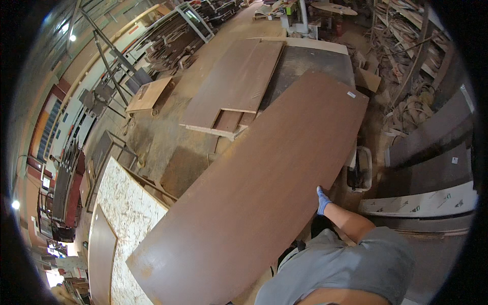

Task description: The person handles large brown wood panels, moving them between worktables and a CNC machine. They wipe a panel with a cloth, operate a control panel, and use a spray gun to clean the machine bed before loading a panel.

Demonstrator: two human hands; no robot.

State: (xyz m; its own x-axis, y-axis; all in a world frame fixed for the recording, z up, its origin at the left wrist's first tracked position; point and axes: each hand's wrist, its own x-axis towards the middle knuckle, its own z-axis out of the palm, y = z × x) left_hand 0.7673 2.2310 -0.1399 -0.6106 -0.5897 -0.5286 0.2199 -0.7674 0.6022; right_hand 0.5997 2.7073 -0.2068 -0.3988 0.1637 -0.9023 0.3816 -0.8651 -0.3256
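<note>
Across the middle of the frame, we have a big brown panel point(254, 188) slanting up rightward, its far end over a dark tabletop point(315, 58). Upper centre, a smaller brown panel point(229, 76) already lies flat; we judge ours mid-handling, its release not yet done. Right of centre, our right hand point(323, 201) meets its edge, fingers hidden: we cannot tell how closed. Our left hand is out of view.

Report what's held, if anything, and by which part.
Blue-gloved right hand is at the near long edge of the flat brown rectangular panel; fingers mostly hidden, so grip can't be confirmed. Left hand not visible.
</note>
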